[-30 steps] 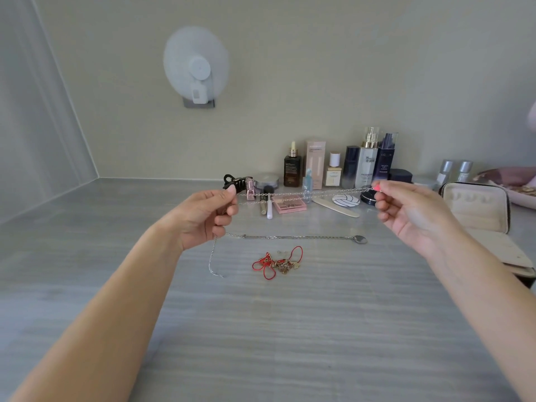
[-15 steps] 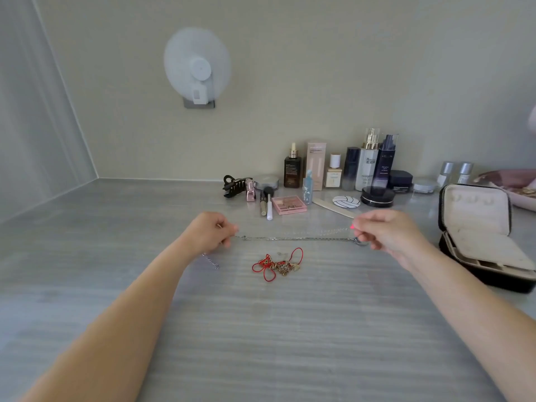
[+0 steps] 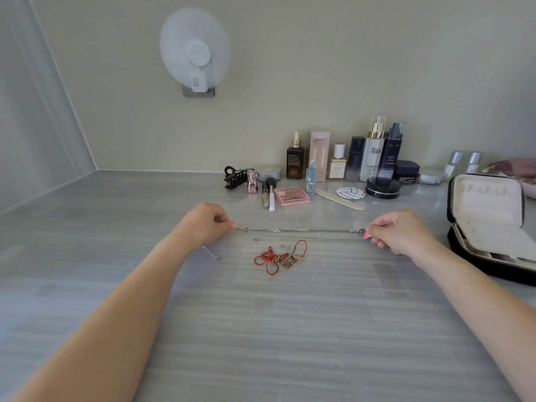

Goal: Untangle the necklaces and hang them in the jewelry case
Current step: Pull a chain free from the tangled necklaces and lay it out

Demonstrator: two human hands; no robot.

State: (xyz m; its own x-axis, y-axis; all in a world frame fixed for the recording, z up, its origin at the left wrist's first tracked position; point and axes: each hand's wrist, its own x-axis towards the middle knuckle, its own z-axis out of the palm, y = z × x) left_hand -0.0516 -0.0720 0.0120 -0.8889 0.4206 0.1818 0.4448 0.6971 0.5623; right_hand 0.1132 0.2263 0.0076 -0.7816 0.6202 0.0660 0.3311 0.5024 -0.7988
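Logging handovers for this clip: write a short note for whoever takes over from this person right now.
Left hand pinches the silver chain at one end, right hand the other; it is stretched straight between them.
Red cord tangle lies nearer the person, no hand on it.
Jewelry case open at right, no necklace visible inside.
Done: one chain straightened.
Left: hang it, untangle the rest.

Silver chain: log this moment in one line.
left hand pinches silver chain end | right hand pinches other end | red tangle untouched | jewelry case open
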